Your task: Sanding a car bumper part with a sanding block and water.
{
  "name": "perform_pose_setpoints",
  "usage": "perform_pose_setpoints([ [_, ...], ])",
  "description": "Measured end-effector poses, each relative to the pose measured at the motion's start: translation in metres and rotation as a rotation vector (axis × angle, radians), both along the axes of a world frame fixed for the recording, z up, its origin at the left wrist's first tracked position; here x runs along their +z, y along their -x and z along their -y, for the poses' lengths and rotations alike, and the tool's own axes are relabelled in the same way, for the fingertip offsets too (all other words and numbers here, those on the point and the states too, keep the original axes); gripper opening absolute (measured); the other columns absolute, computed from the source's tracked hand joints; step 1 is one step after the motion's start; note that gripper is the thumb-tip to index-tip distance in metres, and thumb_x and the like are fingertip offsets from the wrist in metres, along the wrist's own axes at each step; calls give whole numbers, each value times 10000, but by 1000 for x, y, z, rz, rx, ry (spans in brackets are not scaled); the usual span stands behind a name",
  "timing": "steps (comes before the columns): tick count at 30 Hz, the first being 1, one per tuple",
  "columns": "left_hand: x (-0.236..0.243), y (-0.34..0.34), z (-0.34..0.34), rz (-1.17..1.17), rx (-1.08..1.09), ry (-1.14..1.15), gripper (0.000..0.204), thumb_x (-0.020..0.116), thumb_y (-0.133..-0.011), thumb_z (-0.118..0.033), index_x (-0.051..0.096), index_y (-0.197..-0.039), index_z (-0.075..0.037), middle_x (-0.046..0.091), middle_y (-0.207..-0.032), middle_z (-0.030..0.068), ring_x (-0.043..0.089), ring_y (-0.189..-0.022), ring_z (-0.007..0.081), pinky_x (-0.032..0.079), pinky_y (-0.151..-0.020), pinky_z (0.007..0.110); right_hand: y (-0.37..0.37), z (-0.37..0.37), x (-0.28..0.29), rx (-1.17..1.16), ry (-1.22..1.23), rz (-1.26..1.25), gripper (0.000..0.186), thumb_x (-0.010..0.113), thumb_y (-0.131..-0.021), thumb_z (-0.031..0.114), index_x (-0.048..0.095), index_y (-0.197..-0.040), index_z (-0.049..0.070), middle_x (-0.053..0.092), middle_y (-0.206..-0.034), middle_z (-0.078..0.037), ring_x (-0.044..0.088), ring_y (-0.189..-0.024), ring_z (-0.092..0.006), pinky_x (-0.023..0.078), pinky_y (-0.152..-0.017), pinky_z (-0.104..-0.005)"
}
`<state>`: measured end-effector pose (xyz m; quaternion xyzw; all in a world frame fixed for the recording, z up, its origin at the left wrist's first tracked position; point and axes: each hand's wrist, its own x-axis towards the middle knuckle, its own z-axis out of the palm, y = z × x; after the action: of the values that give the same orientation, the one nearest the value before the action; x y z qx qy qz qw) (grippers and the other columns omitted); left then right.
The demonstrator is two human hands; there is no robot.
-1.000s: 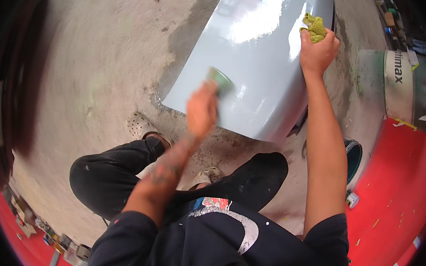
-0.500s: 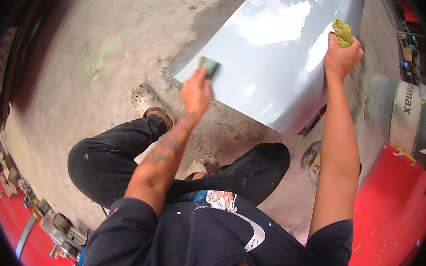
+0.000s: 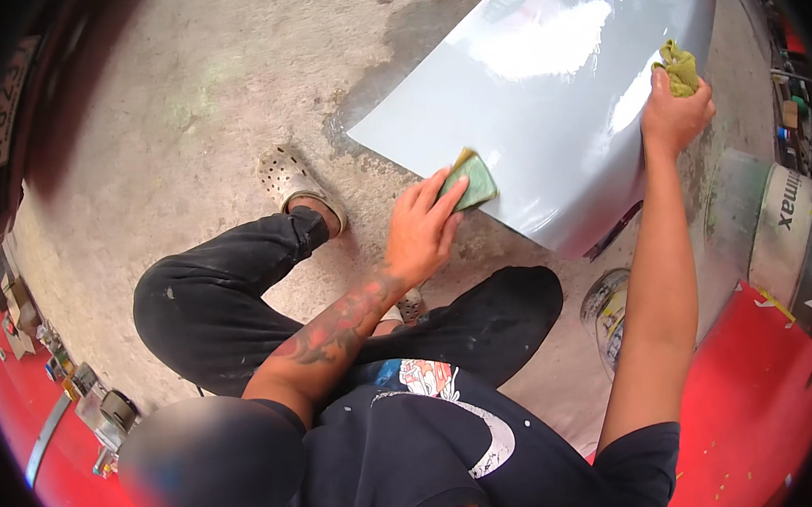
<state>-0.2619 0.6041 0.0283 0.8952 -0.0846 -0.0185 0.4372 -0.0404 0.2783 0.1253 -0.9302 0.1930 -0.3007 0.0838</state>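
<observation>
A glossy silver-grey car body panel (image 3: 519,123) stretches away in front of me, its wet surface showing white reflections. At its near edge, my left hand (image 3: 418,229) grips a green-faced sanding pad (image 3: 472,181) with a yellowish backing, which lies against the panel. The fingers reach over the pad's near side. Farther right, my right hand (image 3: 676,123) is closed round a crumpled yellow-green cloth (image 3: 678,69) at the panel's right side. Part of the cloth sticks out above the thumb.
Below the panel's near right corner stands an open can (image 3: 608,310), partly behind my right forearm. A pale drum (image 3: 780,218) is at the right, beside a red surface (image 3: 736,400). Wet concrete floor (image 3: 179,109) surrounds the panel. Shelved clutter lines the left rim.
My left hand has moved the sanding pad rightward and nearer along the panel's near edge. The right hand keeps its hold on the cloth; the whole view has shifted slightly.
</observation>
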Motion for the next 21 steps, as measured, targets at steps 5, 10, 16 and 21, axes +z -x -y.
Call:
perform_pose_setpoints([
  [5, -96, -44, -95, -243, 217, -86, 490, 630, -953, -135, 506, -1427, -129, 498, -1462, 213, 502, -1305, 392, 416, -1090, 473, -6, -14, -3, 33, -65, 38, 561, 790, -779, 339, 572, -1200, 41, 555, -1213, -199, 509, -1181, -369, 436, -1001, -467],
  [10, -86, -54, -95, -247, 150, -40, 502, 677, -945, -201, 522, -1418, -135, 484, -1468, 225, 481, -1350, 390, 429, -1083, 461, 1, -5, 0, 63, -10, 47, 558, 793, -778, 329, 575, -1192, 23, 560, -1198, -206, 511, -1175, -368, 436, -998, -467],
  [16, -60, -47, -61, -184, 171, 17, 379, 786, -836, -168, 626, -1170, -89, 610, -1212, 176, 594, -1090, 326, 487, -992, 446, -1, -3, -1, 48, -21, 59, 558, 800, -779, 320, 579, -1184, 5, 563, -1177, -228, 524, -1153, -378, 441, -987, -468],
  [21, -79, -47, -80, -120, 118, -85, 574, 719, -906, -201, 516, -1440, -142, 577, -1350, 182, 546, -1251, 355, 468, -1058, 436, -1, -5, 2, 34, -37, 58, 571, 808, -782, 333, 575, -1181, -2, 555, -1172, -225, 526, -1140, -380, 439, -987, -456],
])
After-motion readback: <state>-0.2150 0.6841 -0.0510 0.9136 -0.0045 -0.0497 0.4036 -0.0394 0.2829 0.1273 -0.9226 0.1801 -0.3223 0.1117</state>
